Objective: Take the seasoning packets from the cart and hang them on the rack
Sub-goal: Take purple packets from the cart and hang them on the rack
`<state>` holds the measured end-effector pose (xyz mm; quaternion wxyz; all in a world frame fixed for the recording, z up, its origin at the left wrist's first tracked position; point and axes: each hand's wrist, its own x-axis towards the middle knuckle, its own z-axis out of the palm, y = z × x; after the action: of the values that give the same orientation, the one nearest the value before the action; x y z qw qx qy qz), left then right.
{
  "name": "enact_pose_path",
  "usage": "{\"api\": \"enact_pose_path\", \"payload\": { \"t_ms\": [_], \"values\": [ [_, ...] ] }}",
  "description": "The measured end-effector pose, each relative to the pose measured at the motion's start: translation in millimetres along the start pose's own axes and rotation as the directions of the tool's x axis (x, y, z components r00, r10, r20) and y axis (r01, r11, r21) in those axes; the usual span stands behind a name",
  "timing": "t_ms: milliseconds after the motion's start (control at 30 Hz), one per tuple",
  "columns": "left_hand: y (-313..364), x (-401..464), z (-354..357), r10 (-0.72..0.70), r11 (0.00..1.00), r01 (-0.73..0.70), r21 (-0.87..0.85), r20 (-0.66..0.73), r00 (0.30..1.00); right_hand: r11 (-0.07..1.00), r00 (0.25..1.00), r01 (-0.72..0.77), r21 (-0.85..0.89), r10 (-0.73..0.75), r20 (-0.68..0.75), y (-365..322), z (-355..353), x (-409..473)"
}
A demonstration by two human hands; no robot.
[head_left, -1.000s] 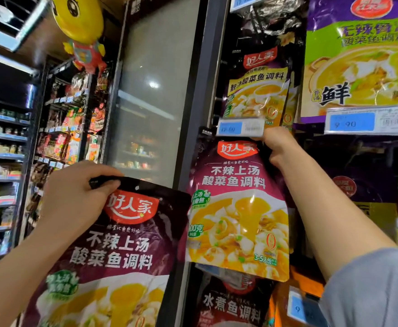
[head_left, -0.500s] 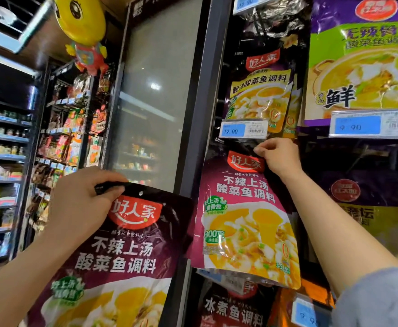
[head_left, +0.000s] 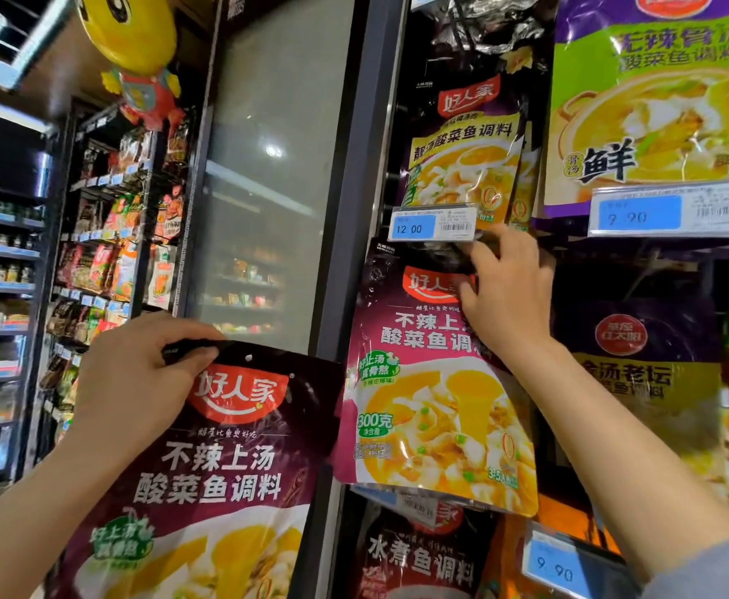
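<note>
Our left hand (head_left: 131, 382) grips a packet (head_left: 207, 482) at lower left, while our right hand (head_left: 507, 291) pinches a hanging packet (head_left: 431, 408) at centre.

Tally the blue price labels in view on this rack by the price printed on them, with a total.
12.00 labels: 1, the 12.00 label just above the right hand.
9.90 labels: 2, the upper 9.90 label and the lower 9.90 label.
Total: 3

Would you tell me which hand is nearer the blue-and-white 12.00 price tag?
Right. The right hand is just below the blue-and-white 12.00 price tag; the left hand is far down-left, gripping a dark purple seasoning packet.
</note>
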<state>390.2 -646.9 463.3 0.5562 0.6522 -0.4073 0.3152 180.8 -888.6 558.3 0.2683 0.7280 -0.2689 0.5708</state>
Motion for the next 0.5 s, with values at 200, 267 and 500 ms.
{"api": "enact_pose_path", "payload": {
  "t_ms": [200,267,500],
  "values": [
    [0,-4,4,0.013,1.000,-0.012,-0.013,0.015,1.000,0.989,0.813,-0.015,0.144,-0.072,0.577,-38,-22,-60],
    [0,-7,5,-0.014,0.999,0.015,-0.033,0.016,1.000,0.996,0.814,0.008,0.091,-0.060,0.578,-37,-19,-65],
    [1,-8,2,-0.069,0.994,0.074,-0.075,0.068,0.995,0.990,0.734,0.054,-0.134,0.052,0.677,-36,24,-55]
  ]
}}
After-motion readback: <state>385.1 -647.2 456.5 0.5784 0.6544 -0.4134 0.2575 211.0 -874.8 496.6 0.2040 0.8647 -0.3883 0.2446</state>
